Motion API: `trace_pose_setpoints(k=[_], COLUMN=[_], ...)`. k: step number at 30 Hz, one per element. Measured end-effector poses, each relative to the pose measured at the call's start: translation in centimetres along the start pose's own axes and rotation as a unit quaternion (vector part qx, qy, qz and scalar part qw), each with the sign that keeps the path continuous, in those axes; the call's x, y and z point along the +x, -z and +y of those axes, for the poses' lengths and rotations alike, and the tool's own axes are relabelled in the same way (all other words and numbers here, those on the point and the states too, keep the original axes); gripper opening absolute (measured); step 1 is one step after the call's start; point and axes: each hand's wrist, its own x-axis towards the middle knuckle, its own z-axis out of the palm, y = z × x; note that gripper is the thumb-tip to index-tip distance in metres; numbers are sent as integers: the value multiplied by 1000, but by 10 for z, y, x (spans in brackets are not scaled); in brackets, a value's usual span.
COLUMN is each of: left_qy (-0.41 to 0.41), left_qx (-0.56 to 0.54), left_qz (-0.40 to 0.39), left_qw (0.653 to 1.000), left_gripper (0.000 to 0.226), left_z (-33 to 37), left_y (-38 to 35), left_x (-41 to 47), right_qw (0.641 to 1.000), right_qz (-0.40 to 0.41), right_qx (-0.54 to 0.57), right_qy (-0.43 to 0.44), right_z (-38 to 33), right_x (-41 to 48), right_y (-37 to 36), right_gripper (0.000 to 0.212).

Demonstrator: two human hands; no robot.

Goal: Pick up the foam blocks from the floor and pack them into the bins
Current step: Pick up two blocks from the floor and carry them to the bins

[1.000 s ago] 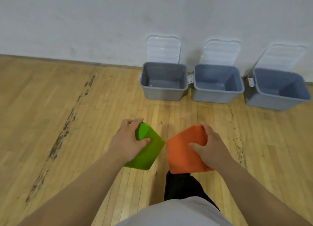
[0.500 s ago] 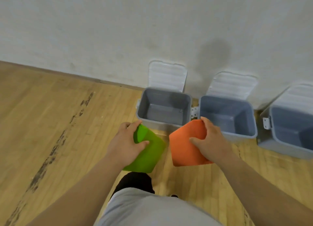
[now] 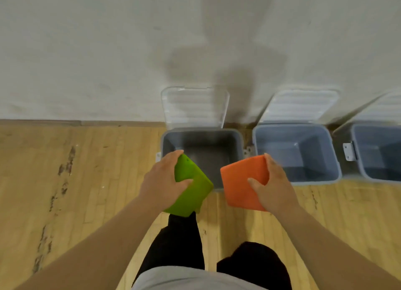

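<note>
My left hand (image 3: 163, 184) grips a green foam block (image 3: 192, 191), thumb across its top face. My right hand (image 3: 271, 186) grips a flat orange foam block (image 3: 239, 184) by its right edge. Both blocks hang over the near rim of the left grey bin (image 3: 202, 135), which stands open with its white lid tipped back against the wall. A second grey bin (image 3: 297, 150) sits to its right, behind my right hand, and a third grey bin (image 3: 377, 153) is cut off by the right edge. All three bins look bare inside.
The bins stand in a row against a white wall (image 3: 108, 51) on a wooden floor (image 3: 76, 192) with dark scuff marks at the left. My legs in black trousers (image 3: 180, 246) are just short of the left bin.
I have walked up to the bins; they now lie directly below my hands. Both blocks stay gripped and now overlap the left bin's near rim.
</note>
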Motion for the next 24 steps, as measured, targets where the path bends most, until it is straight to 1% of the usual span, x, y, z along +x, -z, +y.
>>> trace_pose_setpoints(k=[3, 6, 11, 14, 17, 19, 21, 23, 24], left_qy=[10, 7, 11, 36, 55, 63, 68, 65, 65], left_qx=[33, 51, 76, 83, 88, 86, 87, 94, 93], left_qz=[-29, -47, -70, -83, -102, -119, -132, -134, -130], left_qw=[999, 998, 995, 993, 989, 987, 985, 984, 985], left_gripper=[79, 74, 77, 80, 81, 82, 83, 84, 85], left_z=[-23, -53, -116, -154, -187, -203, -213, -218, -219], left_y=[-8, -42, -141, -205, -260, -287, -306, -318, -321], left_x=[73, 144, 247, 293, 326, 337, 341, 342, 343], right_qw=[999, 997, 992, 986, 980, 969, 957, 951, 949], right_qz=[-34, -49, -58, -76, -110, -166, -213, -234, -240], right_qx=[-28, -56, -116, -149, -166, -184, -194, -195, -196], right_qy=[-10, -9, 1, -3, -3, -11, -32, -50, -52], right_z=[-9, -1, 38, 72, 106, 129, 148, 156, 156], right_x=[70, 144, 269, 331, 368, 376, 373, 368, 368], right_y=[-36, -85, -191, -261, -317, -343, -356, -360, -359], right_gripper=[82, 83, 88, 91, 92, 96, 112, 128, 132])
